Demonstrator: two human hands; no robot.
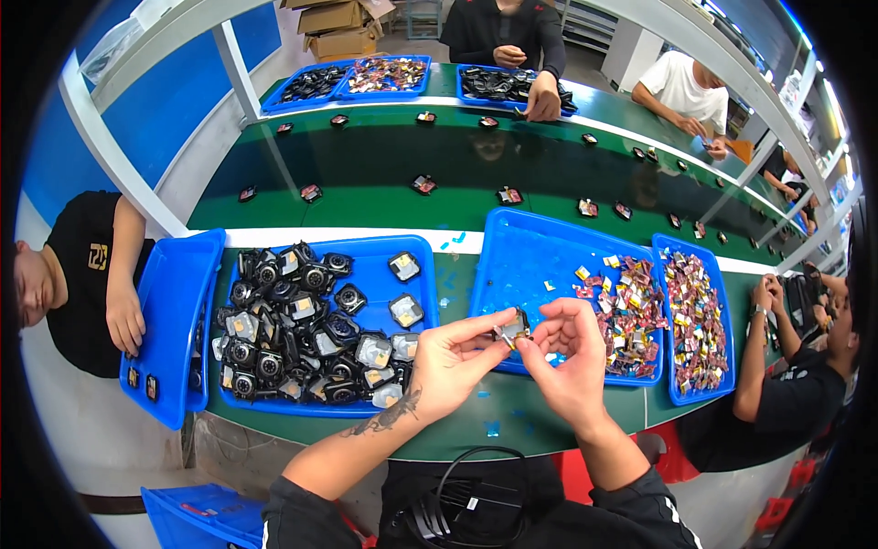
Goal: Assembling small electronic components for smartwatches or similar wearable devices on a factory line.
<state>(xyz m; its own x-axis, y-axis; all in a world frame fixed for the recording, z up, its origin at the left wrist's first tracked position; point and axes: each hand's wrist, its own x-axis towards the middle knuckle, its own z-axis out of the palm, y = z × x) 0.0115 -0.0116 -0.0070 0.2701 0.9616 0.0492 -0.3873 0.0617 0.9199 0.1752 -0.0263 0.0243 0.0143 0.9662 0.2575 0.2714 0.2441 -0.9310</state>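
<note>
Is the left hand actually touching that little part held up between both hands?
Touching. In the head view the left hand pinches the small part with its fingertips, no gap showing; the right hand meets it from the other side.

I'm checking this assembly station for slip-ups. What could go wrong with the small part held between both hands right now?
The small part is pinched only by fingertips of the left hand and right hand, above the edge of the blue tray; a slip might drop it among the loose colourful pieces or onto the green table, where small blue scraps could hide it.
</note>
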